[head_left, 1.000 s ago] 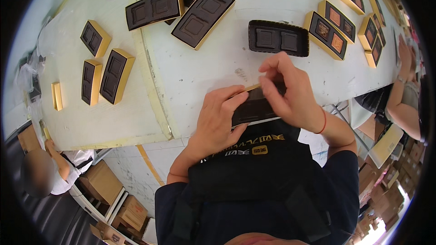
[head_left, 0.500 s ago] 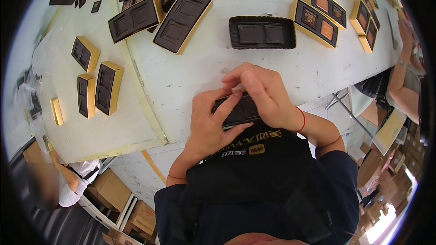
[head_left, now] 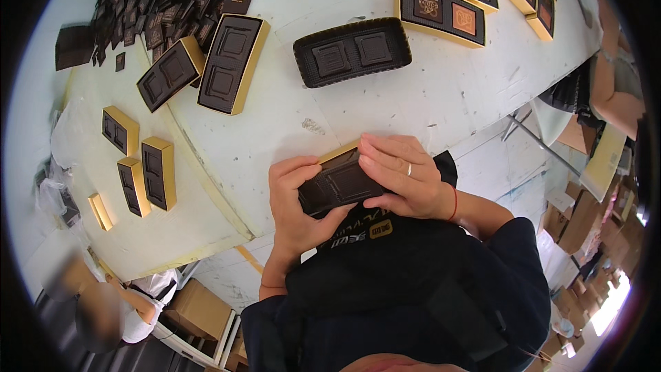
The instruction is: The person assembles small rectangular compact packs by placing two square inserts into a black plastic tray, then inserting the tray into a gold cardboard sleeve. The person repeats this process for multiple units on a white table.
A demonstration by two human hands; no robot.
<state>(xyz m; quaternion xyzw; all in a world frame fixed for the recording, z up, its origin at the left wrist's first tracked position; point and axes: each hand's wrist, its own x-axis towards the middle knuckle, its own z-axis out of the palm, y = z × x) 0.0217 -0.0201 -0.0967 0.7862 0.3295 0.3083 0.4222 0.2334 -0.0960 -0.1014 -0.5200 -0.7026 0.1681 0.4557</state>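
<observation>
At the near edge of the table I hold a gold-sided box with a dark plastic tray (head_left: 336, 180) in it, tilted a little. My left hand (head_left: 290, 196) grips its left end, thumb along the near side and fingers over the far side. Wrapped round the right end is my right hand (head_left: 407, 173), its fingers lying over the top of the tray. Just beyond, a loose dark tray with two square hollows (head_left: 352, 52) lies on the table. Two boxes with dark trays (head_left: 231, 62) (head_left: 169, 74) rest to its left.
A heap of small dark squares (head_left: 162, 10) covers the far left. Smaller tray-lined boxes (head_left: 158, 173) stand at left. Boxes holding brown and orange squares (head_left: 441, 14) sit far right. One person (head_left: 141, 306) is at lower left; another's arm (head_left: 613, 100) shows at right.
My hands have spread to the two ends of the box, and its gold far edge now shows. The view has shifted, so the table things appear moved left.
</observation>
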